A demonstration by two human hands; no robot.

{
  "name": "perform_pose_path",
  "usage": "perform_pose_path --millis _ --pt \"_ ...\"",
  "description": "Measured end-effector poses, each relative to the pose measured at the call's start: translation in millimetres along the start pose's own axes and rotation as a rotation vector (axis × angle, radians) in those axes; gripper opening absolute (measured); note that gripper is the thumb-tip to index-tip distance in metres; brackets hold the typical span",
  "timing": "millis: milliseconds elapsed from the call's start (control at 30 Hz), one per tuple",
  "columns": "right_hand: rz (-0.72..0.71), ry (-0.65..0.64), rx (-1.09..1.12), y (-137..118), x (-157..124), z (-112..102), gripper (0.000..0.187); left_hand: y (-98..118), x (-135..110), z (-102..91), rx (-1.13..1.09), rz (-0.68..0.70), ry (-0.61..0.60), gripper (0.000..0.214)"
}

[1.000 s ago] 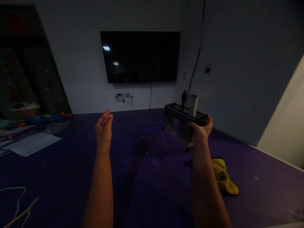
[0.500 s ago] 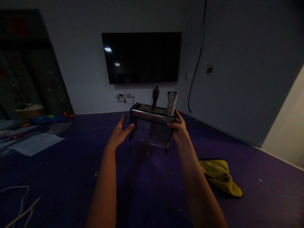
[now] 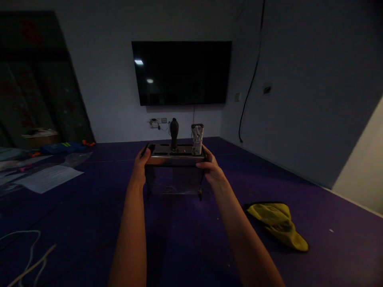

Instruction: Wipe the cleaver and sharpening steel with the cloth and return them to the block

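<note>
Between my two hands is a small rectangular stand (image 3: 163,160) with a shiny front edge, dark legs and a clear, plastic-like sheet below its top. My left hand (image 3: 140,164) grips its left end, thumb over the top edge. At the other end, my right hand (image 3: 213,167) is closed round the corner, fingers along the front. A dark bottle-shaped piece (image 3: 174,133) stands upright on the top near the middle. Close to my right hand stands a pale, dark-patterned upright holder (image 3: 197,139). Whether the legs touch the floor I cannot tell.
A yellow cloth item with dark edging (image 3: 277,223) lies on the purple floor (image 3: 185,247) at right. White cables (image 3: 31,251) lie at lower left, and papers (image 3: 50,178) farther back. A television (image 3: 182,73) hangs on the far wall; a black cable (image 3: 250,83) runs down the right wall.
My left hand has come from beside the stand to grip its left end. The stand has moved left and slightly down, turning from a tilt to nearly level.
</note>
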State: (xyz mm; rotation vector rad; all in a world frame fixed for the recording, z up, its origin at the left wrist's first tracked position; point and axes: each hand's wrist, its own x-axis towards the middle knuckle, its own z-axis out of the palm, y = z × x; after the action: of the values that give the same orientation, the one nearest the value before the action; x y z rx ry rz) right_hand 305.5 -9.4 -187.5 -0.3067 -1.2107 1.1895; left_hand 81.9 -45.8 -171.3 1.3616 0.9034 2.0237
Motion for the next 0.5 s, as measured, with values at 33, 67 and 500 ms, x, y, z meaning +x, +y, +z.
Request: perform_pose_path --millis 33,67,500 --pt "0.005 -0.006 0.002 1 0 -1 0.070 -1 0 -0.6 -0.030 -0.040 -0.013 0.060" --pt "0.009 -0.012 0.005 2 0 -3 0.070 -3 1 -1.1 -0.060 -0.074 -0.017 0.060" --pt "0.017 -0.145 -0.166 -22 -6 -18 0.082 -6 4 4.2 -0.124 0.011 0.208 0.044"
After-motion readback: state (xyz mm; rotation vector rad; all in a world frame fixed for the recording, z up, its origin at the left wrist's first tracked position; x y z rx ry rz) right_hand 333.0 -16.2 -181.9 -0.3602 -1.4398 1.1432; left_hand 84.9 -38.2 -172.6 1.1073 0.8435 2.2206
